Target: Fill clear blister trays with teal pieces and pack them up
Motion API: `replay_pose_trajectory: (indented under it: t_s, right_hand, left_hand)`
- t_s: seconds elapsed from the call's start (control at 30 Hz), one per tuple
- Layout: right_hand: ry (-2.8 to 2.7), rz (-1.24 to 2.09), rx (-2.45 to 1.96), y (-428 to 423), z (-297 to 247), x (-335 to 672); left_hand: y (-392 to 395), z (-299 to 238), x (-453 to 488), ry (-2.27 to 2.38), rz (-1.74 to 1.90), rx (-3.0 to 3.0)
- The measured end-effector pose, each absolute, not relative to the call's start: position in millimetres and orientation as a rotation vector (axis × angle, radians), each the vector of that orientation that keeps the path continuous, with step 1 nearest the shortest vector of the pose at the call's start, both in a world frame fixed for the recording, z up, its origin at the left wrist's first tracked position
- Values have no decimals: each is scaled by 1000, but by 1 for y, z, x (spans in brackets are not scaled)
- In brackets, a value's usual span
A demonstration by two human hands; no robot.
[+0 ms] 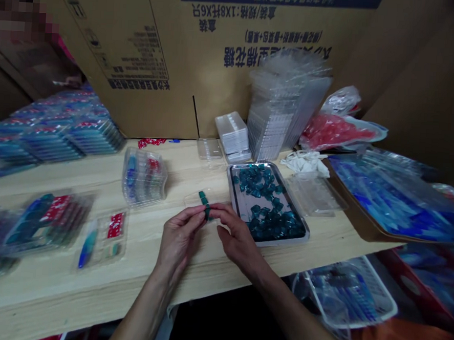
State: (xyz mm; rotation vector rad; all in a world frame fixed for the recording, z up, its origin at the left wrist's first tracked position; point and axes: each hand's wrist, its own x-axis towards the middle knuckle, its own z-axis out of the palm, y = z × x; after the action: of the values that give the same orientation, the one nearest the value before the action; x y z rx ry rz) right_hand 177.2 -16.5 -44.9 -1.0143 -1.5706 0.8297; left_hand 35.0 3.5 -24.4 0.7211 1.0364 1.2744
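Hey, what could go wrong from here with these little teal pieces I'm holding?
The row of small teal pieces is pinched between your left hand and right hand, so it could slip apart and scatter across the wooden table. The metal tray sits right beside your right hand, heaped with loose teal pieces, so a careless bump might knock some out.
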Motion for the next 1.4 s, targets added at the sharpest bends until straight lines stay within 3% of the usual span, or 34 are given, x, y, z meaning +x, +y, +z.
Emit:
replay_pose_trajectory:
  t_s: [0.13,0.33,0.7,0.9,1.27,1.4]
  right_hand:
    - [-1625,799,-1053,-21,-49,179]
    - [-2057,362,-1371,-35,-71,178]
    - [-1899,550,-1436,-57,-88,164]
    - [-1792,628,-1305,-57,-87,165]
    - [-2137,179,-1253,-57,-99,180]
    - [-2250,323,-1223,-72,-97,178]
  left_hand:
    - [6,-28,19,1148,1308,823]
    - [13,-32,-5,1406,1236,1318]
    - [7,-71,14,1124,934,1922]
    - [-11,-90,12,1232,938,2200]
    - [-64,-94,0,1287,800,2734]
    - [-114,-85,-12,1305,750,2674]
